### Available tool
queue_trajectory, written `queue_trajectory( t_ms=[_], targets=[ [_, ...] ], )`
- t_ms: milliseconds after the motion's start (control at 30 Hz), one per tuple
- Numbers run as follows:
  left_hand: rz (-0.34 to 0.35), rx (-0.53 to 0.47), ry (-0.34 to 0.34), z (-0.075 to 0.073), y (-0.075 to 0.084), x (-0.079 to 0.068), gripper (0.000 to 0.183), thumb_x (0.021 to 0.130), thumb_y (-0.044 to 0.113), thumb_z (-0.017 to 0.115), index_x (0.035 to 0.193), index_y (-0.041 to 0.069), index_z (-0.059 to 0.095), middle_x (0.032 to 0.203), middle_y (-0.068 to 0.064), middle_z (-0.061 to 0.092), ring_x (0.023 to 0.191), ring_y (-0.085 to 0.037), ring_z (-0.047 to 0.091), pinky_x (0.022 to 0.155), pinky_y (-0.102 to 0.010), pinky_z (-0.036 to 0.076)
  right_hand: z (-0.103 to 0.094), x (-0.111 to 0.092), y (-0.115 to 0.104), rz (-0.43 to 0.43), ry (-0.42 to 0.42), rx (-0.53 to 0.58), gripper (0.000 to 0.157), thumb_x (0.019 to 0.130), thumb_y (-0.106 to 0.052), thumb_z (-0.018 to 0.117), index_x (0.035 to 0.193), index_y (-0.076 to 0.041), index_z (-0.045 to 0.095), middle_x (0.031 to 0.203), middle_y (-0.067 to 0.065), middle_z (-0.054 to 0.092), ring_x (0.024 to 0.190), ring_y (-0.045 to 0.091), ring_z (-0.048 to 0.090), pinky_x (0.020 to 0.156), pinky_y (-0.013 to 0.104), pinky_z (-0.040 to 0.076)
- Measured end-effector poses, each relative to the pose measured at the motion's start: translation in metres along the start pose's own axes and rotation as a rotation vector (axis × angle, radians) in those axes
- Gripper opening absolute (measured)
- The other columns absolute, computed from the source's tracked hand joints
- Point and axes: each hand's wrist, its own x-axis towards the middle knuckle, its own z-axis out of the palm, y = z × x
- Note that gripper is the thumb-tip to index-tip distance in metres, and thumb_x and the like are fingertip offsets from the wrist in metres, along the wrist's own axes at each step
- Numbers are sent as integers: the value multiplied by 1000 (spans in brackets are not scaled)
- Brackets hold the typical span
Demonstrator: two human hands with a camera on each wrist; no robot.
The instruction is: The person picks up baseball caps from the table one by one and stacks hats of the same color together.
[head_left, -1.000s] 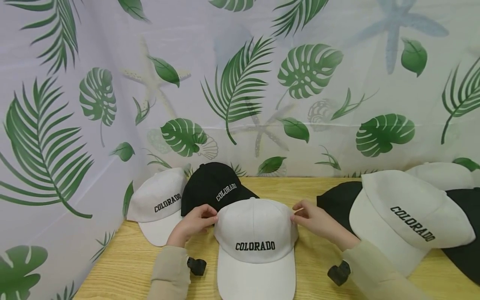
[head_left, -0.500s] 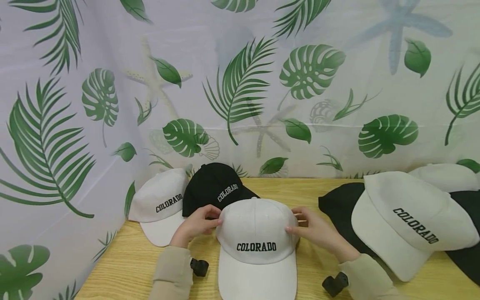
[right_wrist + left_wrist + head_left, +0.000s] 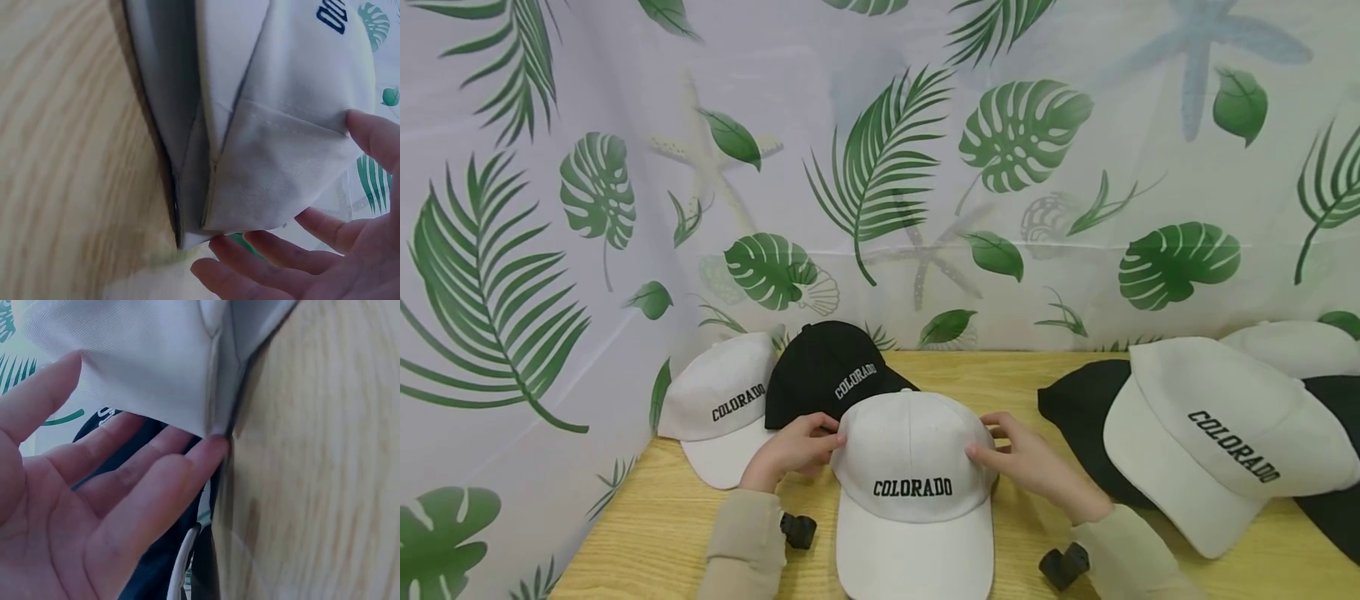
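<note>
A white baseball cap (image 3: 912, 450) with black COLORADO lettering stands on the wooden table, its brim toward me. My left hand (image 3: 797, 451) holds its left side, the thumb against the crown. In the left wrist view, the fingers (image 3: 134, 465) reach round the back edge of the cap. My right hand (image 3: 1033, 458) holds the opposite side, its thumb farther forward on the crown. The right wrist view has that thumb (image 3: 374, 136) on the white cloth and the other fingers at the cap's rear edge. A folded part shows along the cap's lower edge.
Behind to the left, a black COLORADO cap (image 3: 820, 375) overlaps another white cap (image 3: 718, 400). At right, a white cap (image 3: 1232, 433) lies tilted over black caps, with one more white cap (image 3: 1300, 348) behind. A leaf-print cloth (image 3: 895, 317) hangs at the table's back.
My right hand has shifted left, bringing its thumb farther onto the front of the crown. My left hand has edged onto the cap's side. The cap has hardly moved.
</note>
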Motion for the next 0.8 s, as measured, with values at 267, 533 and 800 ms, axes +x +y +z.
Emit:
queue_trajectory(
  t_ms=[267,533,800],
  targets=[
    [-3,1,-23,-2,-5,3,31,86,22,57,107,-1,53,95,-10,59,79,-22,56,60,-37,49,3,-35,-32,-349,229,-466,42,77,-25,68,104,2,51,98,15,53,81,25,55,68,34,47],
    [-6,30,-16,-1,-5,5,31,87,24,56,106,-1,55,95,-10,59,81,-21,55,61,-35,49,27,-76,-58,-525,-232,-849,40,74,-56,59,84,-18,54,64,-11,38,50,6,34,44,21,32],
    [5,29,-36,-2,-7,7,33,88,25,55,108,-1,55,97,-10,58,81,-21,55,62,-36,49,41,-77,-48,-419,-355,-833,49,68,-59,62,93,-18,52,57,-9,40,46,7,37,46,23,36]
  ],
)
